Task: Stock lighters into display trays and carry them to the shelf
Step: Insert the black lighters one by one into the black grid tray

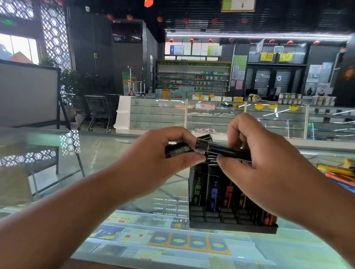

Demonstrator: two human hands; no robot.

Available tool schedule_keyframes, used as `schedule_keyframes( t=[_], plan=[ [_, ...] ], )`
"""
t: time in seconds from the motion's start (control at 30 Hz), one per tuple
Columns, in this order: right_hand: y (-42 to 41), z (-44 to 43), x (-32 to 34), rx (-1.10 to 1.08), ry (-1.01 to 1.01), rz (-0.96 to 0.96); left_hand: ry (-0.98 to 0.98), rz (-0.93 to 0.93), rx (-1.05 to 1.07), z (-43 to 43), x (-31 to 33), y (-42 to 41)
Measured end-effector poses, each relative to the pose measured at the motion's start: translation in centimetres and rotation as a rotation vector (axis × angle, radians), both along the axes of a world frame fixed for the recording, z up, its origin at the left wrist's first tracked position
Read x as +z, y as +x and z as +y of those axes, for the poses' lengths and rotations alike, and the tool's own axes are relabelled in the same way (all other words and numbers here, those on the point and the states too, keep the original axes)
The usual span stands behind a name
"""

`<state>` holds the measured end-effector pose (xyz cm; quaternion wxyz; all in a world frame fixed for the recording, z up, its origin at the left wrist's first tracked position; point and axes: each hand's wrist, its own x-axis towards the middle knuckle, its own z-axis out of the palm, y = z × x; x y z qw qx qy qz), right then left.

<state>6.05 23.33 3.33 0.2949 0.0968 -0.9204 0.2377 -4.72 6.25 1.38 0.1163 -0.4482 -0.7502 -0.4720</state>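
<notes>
Black plastic in both hands. With the left hand (159, 152), grips one black lighter (178, 150) between thumb and curled fingers; with the right hand (268, 166), pinches a second black lighter (223, 149), laid flat. Holds both close together, just above the display tray (232, 227) on the glass counter (292, 247). In the tray, rows of upright lighters (214, 191) with coloured print. To the right, loose colourful lighters (344, 173) on the glass.

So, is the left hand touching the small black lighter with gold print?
Touching. The head view shows the left hand pinching the black lighter between thumb and fingers.
</notes>
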Motion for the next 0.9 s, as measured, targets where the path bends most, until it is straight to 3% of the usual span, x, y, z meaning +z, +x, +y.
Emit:
schedule_keyframes(
  t=[0.23,0.47,0.9],
  plan=[
    [0.7,-0.7,0.4,0.019,0.055,0.0,-0.005,0.022,-0.013,-0.3,-0.1,-0.4],
    [0.7,-0.8,0.0,0.014,0.29,0.017,0.02,0.02,0.056,-0.4,-0.2,-0.9],
    [-0.1,-0.7,-0.5,0.09,0.014,0.119,0.023,-0.013,0.036,-0.4,-0.6,-1.7]
  ],
)
